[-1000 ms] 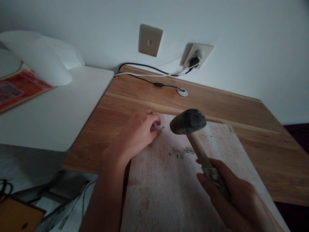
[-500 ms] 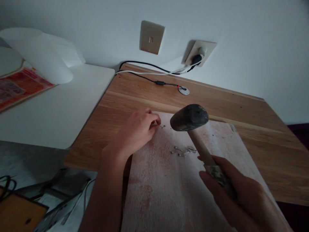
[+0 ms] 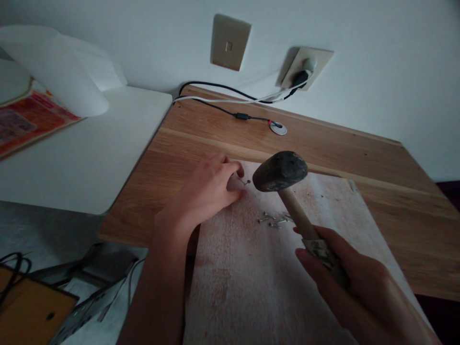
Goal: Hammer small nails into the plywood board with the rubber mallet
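My right hand (image 3: 354, 282) is wrapped around the wooden handle of a black-headed rubber mallet (image 3: 280, 171), raised over the board. White, worn-looking board (image 3: 230, 287) lies on the wooden desk, partly hidden by my hands and the mallet. At its far left part, a single nail (image 3: 247, 182) shows between the thumb and forefinger of my left hand (image 3: 210, 189). Those fingers are apart, with a gap around the nail; whether its tip is in the board I cannot tell. Several loose nails (image 3: 272, 220) lie in a small pile, partly behind the mallet handle.
Black and white cables (image 3: 223, 100) run along the back of the wooden desk (image 3: 212, 132) to a wall socket (image 3: 307, 69). At left, a white table (image 3: 118, 148) bears a white roll (image 3: 79, 81) and a red-orange packet (image 3: 36, 115). A yellow-brown box (image 3: 32, 302) sits below.
My left thumb and forefinger have spread apart around the single nail; before, they were closer together beside it. The mallet stays raised at nearly the same spot. The view has tilted slightly.
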Tool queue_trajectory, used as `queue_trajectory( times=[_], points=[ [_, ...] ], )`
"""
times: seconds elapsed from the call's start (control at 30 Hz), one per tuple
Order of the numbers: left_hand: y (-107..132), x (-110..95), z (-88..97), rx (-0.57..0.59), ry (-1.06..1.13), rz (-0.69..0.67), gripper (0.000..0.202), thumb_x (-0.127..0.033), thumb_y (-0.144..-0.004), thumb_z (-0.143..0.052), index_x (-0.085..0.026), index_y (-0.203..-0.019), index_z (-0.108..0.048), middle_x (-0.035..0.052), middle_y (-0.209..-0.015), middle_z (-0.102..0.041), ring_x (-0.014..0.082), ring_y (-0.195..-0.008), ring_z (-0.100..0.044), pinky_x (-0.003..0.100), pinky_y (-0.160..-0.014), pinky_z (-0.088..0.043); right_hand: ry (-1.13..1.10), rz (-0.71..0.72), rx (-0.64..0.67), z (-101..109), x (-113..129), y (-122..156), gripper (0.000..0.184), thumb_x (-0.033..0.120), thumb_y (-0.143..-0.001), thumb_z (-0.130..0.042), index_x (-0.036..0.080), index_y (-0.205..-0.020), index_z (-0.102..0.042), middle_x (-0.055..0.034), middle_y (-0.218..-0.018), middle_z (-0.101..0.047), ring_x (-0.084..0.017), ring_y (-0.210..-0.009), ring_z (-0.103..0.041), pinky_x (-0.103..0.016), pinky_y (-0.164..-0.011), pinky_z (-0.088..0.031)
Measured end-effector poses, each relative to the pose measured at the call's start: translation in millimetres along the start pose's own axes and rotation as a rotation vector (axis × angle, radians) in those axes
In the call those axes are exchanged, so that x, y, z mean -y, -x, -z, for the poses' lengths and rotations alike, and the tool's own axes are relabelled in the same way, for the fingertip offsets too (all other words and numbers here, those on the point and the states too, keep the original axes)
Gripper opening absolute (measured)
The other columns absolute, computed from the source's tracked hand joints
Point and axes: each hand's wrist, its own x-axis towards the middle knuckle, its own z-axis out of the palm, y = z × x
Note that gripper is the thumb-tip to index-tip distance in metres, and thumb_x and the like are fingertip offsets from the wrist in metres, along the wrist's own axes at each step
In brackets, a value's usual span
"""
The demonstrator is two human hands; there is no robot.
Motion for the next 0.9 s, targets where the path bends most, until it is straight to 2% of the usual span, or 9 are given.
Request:
queue_trajectory(
  times=[0.17, 0.3, 0.43, 0.63, 0.77, 0.9],
  points=[
    [-3.3, -1.3, -2.6, -0.023, -0.013, -0.024, 0.015, -0.023, -0.093, -0.073, -0.023, -0.108, -0.073, 0.0061, -0.112, -0.068, 0.0266, -0.113, -0.065, 0.044, -0.105, -0.050, 0.030, -0.043, -0.030, 1.3, 7.6, -0.1, 0.044, 0.060, -0.102, -0.053, 0.021, -0.114, -0.069, 0.0036, -0.054, -0.059, -0.016, -0.041, -0.054, -0.028, -0.037, -0.040],
    [-4.4, -2.2, -2.1, -0.018, -0.032, -0.013, 0.012, -0.022, -0.092, -0.074, -0.022, -0.104, -0.073, 0.0066, -0.110, -0.068, 0.0267, -0.111, -0.066, 0.043, -0.104, -0.050, -0.007, -0.036, -0.035, -1.2, 13.0, -1.3, 0.042, 0.058, -0.102, -0.054, 0.021, -0.115, -0.068, 0.0018, -0.058, -0.065, -0.017, -0.041, -0.058, -0.029, -0.038, -0.042],
    [-3.2, -2.2, -1.3, -0.008, -0.027, -0.008, 0.019, -0.025, -0.090, -0.077, -0.022, -0.109, -0.073, 0.0072, -0.114, -0.068, 0.0281, -0.115, -0.064, 0.045, -0.105, -0.050, -0.013, 0.005, 0.010, -4.0, 10.0, -3.6, 0.042, 0.054, -0.103, -0.053, 0.019, -0.122, -0.066, 0.0004, -0.063, -0.070, -0.017, -0.042, -0.062, -0.028, -0.038, -0.044],
    [-1.3, -1.1, -0.4, 0.011, -0.026, -0.007, 0.021, -0.028, -0.090, -0.079, -0.022, -0.108, -0.071, 0.0073, -0.118, -0.067, 0.0289, -0.118, -0.063, 0.046, -0.106, -0.049, -0.033, -0.042, -0.051, -0.7, 9.8, -4.4, 0.039, 0.057, -0.101, -0.056, 0.022, -0.112, -0.068, 0.0011, -0.063, -0.070, -0.018, -0.046, -0.065, -0.027, -0.042, -0.047],
    [0.2, -0.8, 0.9, 0.011, -0.025, 0.012, 0.024, -0.029, -0.089, -0.080, -0.023, -0.110, -0.070, 0.0070, -0.118, -0.066, 0.0292, -0.119, -0.062, 0.046, -0.106, -0.050, -0.049, -0.014, -0.038, 2.5, 10.4, -3.6, 0.037, 0.057, -0.099, -0.059, 0.022, -0.109, -0.068, 0.0036, -0.057, -0.062, -0.015, -0.041, -0.056, -0.025, -0.038, -0.043],
    [0.9, -2.4, 3.2, 0.024, -0.008, 0.026, 0.029, -0.028, -0.085, -0.082, -0.023, -0.112, -0.070, 0.0069, -0.120, -0.067, 0.0291, -0.120, -0.062, 0.046, -0.108, -0.050, -0.085, -0.051, -0.053, 2.4, 15.9, -2.9, 0.036, 0.057, -0.100, -0.057, 0.024, -0.109, -0.067, 0.0045, -0.054, -0.059, -0.015, -0.040, -0.052, -0.026, -0.038, -0.041]
  ],
)
